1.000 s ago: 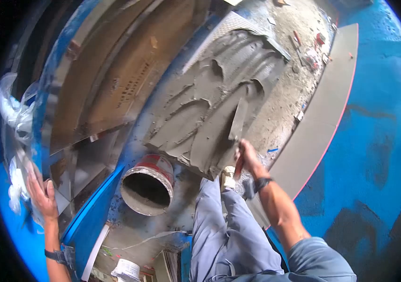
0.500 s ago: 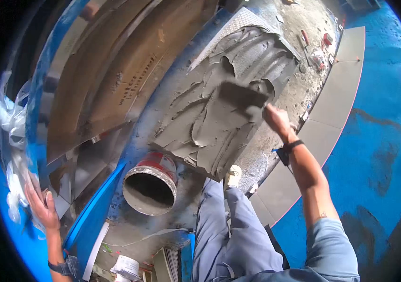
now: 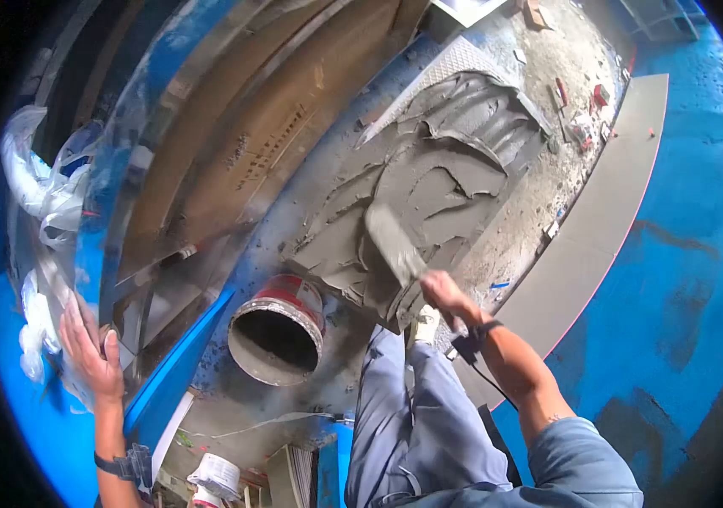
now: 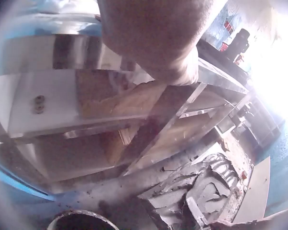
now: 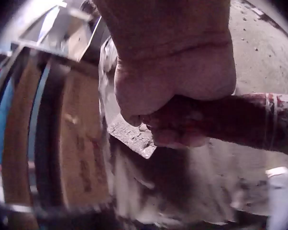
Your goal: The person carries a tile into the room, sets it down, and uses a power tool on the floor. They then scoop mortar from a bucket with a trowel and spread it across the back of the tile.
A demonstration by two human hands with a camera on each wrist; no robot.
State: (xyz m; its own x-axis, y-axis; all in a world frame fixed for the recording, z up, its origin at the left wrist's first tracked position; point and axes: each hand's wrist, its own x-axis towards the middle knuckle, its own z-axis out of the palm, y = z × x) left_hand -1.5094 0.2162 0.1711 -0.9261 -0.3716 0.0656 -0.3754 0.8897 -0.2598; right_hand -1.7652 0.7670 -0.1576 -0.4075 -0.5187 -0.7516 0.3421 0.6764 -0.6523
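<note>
Grey mortar (image 3: 438, 186) lies in ridges and swirls over a textured slab (image 3: 467, 61), whose pale patterned corner shows at the far end. My right hand (image 3: 449, 298) grips the handle of a trowel (image 3: 395, 245), its blade over the near part of the mortar. In the right wrist view the fingers curl round a reddish, stained handle (image 5: 249, 117). My left hand (image 3: 92, 351) rests with fingers extended at the far left, beside clear plastic wrapping (image 3: 35, 313); what its palm touches is unclear.
A mortar-stained bucket (image 3: 277, 339) stands near the slab's close edge. Cardboard-covered panels (image 3: 260, 152) lean at left. Grey tiles (image 3: 586, 229) run along the right, by a blue floor (image 3: 675, 279). Small tools and debris lie on the dusty ground (image 3: 539, 51). Legs and a shoe are below the slab.
My right hand swept the trowel up and right over the mortar, then back down and left, leaving new curved marks. My left hand stays near the plastic; the whole view has shifted slightly.
</note>
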